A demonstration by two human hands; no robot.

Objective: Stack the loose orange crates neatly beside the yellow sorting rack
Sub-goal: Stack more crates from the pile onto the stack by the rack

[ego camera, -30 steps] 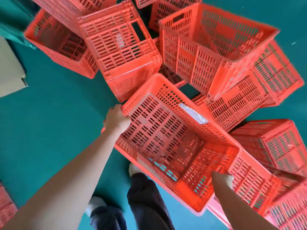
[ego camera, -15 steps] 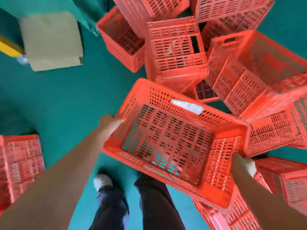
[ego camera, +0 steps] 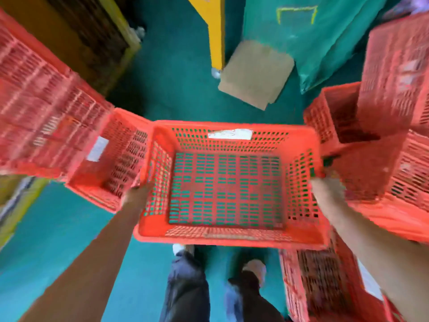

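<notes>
I hold an empty orange crate (ego camera: 228, 237) level in front of me, above the teal floor, with a white label on its far wall. My left hand (ego camera: 137, 195) grips its left side and my right hand (ego camera: 325, 189) grips its right side. To the left, a stack of orange crates (ego camera: 46, 126) stands close against the held crate. More orange crates (ego camera: 394, 140) are piled at the right, and another crate (ego camera: 322, 287) lies at the lower right. A yellow rack post (ego camera: 214, 31) with a caster rises at the top centre.
A flat cardboard sheet (ego camera: 255, 73) lies on the teal floor (ego camera: 176, 73) beside the yellow post. A green fabric cover (ego camera: 325, 38) hangs at the top right. A yellow-framed rack (ego camera: 120, 26) stands at the upper left. My legs and shoes (ego camera: 254, 268) are below the crate.
I have turned left, away from the loose pile, carrying the crate. The yellow rack and the left stack have come into view. The crate has levelled out.
</notes>
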